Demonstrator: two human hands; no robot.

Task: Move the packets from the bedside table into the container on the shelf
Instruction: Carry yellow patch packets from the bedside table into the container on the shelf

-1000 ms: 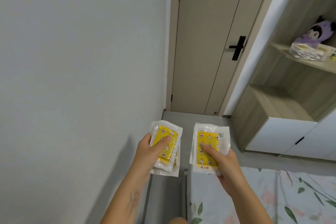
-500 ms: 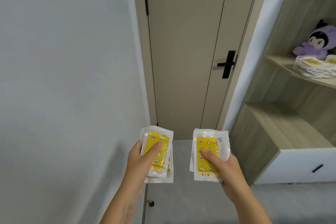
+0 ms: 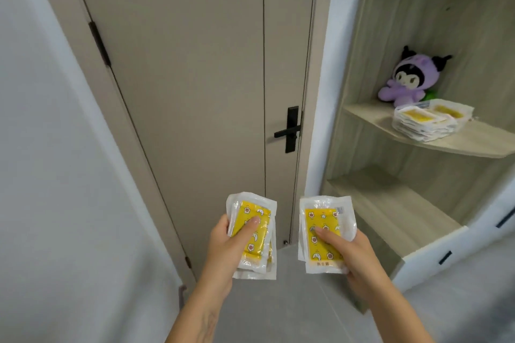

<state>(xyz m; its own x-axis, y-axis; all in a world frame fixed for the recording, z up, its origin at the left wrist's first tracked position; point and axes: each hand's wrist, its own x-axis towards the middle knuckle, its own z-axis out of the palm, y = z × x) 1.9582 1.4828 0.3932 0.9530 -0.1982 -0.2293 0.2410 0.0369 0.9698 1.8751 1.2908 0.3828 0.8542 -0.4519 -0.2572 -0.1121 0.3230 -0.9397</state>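
- Head view: your left hand [image 3: 227,245] grips a small stack of yellow packets [image 3: 252,234], thumb pressed on the top one.
- Your right hand [image 3: 344,250] grips another yellow stack [image 3: 324,234]; its label's small print is unreadable.
- More packets fill the container [image 3: 430,122] near the shelf [image 3: 459,145] front edge, beside a purple plush toy [image 3: 408,78].

Two bare forearms end in a bare left hand [image 3: 223,248] and a bare right hand [image 3: 354,256], with no sleeves, rings, watch or glove showing anywhere from the short-nailed fingers back to the frame's lower edge.
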